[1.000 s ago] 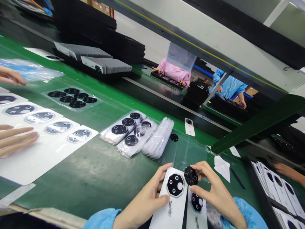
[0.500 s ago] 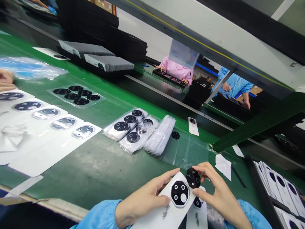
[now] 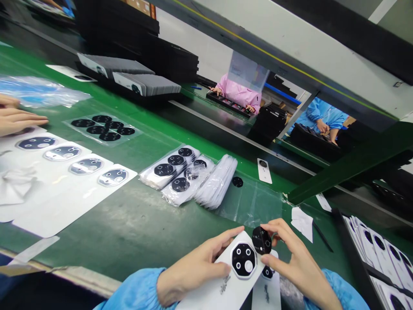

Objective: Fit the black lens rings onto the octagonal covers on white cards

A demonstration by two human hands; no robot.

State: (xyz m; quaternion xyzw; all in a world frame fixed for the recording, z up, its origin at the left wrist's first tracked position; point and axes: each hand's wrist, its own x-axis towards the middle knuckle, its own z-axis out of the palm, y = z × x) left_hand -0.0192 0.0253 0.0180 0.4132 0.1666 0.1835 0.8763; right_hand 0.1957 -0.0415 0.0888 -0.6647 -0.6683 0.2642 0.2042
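My left hand (image 3: pixel 196 267) grips a white phone back cover (image 3: pixel 226 284) with a black octagonal camera plate (image 3: pixel 243 260), thumb on its left edge and forefinger along its top. My right hand (image 3: pixel 297 265) pinches a small black octagonal piece (image 3: pixel 261 240) between thumb and fingers, just above and right of that plate. Under them lies a second white cover (image 3: pixel 266 290), partly hidden by my right hand.
Bagged stacks of white covers (image 3: pixel 180 174) lie mid-belt on the green belt (image 3: pixel 135 224). White sheets with silver plates (image 3: pixel 64 172) lie at left, under another person's hand (image 3: pixel 17 118). A tray of covers (image 3: pixel 377 254) stands at right. Workers sit beyond the far rail.
Since a second ago my left hand has tilted the white cover to the right, and another person's hand has left the white sheets and come back at far left.
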